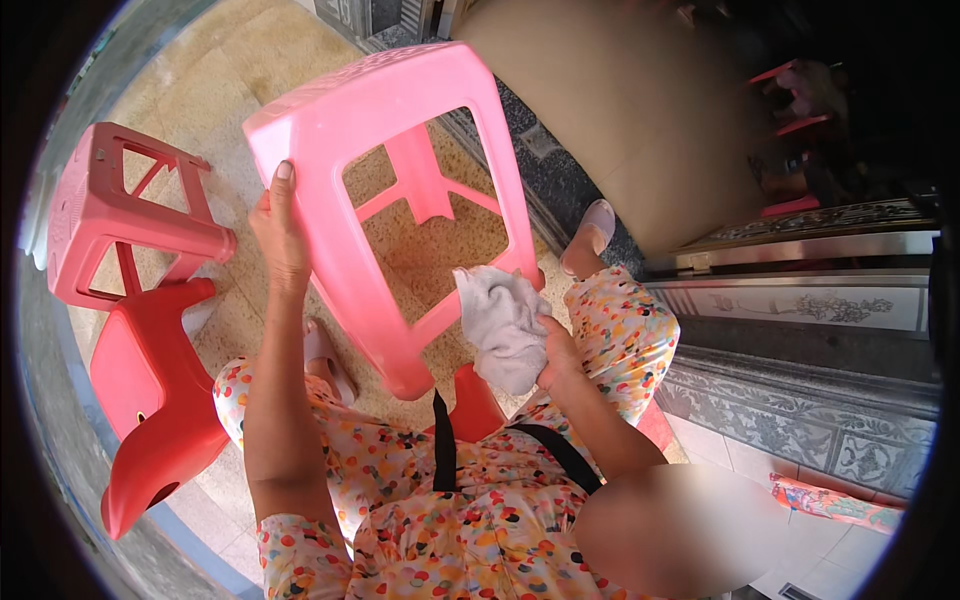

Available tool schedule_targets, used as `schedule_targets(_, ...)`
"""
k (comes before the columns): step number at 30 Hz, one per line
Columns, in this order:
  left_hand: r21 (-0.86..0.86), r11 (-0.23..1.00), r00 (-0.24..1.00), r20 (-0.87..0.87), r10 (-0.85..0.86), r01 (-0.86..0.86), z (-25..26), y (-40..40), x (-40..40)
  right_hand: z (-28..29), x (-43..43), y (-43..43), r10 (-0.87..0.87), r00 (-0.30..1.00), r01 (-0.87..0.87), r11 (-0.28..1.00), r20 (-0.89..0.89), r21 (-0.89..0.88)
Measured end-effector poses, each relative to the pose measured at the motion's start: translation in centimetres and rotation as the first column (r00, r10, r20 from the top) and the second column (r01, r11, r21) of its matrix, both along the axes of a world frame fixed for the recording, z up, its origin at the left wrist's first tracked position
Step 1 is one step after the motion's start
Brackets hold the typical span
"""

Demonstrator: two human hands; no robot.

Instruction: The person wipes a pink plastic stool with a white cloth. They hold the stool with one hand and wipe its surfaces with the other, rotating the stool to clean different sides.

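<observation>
A pink plastic stool [322, 180] is held up in front of me, tipped so that its open side frame faces me. On its left edge my left hand [281, 232] has a grip, with the thumb lying along the pink surface near the seat. My right hand [559, 352] is closed around a crumpled whitish cloth [502, 330]. The cloth lies against the stool's lower crossbar and right leg, or just in front of them. My right fingers are partly hidden behind the cloth.
To the left stands another pink plastic stool [97, 210], beside a red plastic chair [131, 360] with a curved, animal-like form. Speckled tiles [225, 90] cover the floor. A doorway with a dark sill [540, 142] and a metal-edged panel [795, 255] lie to the right.
</observation>
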State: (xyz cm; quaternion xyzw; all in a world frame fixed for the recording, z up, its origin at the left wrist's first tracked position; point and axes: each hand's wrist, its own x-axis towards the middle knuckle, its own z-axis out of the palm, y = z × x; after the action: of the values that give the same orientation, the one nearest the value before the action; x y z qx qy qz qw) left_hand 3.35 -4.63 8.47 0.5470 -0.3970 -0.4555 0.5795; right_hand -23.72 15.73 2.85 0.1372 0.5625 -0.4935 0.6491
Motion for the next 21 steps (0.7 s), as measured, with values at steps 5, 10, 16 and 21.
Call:
schedule_targets(5, -0.022, 0.999, 0.999, -0.020, 0.046, -0.047, 0.4, 0.1, 0.0, -0.9, -1.2, 1.9, 0.598, 0.798, -0.598, 0.801, -0.081, 0.026)
schedule_targets(10, -0.024, 0.998, 0.998, -0.015, 0.059, -0.060, 0.3, 0.4, 0.2, 2.9, -0.6, -1.9, 0.136, 0.916, -0.175, 0.982, -0.377, -0.069)
schedule_targets(16, -0.095, 0.995, 0.991, 0.123, 0.048, -0.037, 0.1, 0.7, -0.2, 2.0, -0.6, -4.8, 0.041, 0.850, -0.150, 0.975, -0.525, -0.167)
schedule_targets(21, -0.078, 0.997, 0.991, 0.133, 0.022, -0.012, 0.5, 0.8, -0.6, -1.2, -1.7, -5.7, 0.246, 0.711, -0.382, 0.921, -0.659, -0.069)
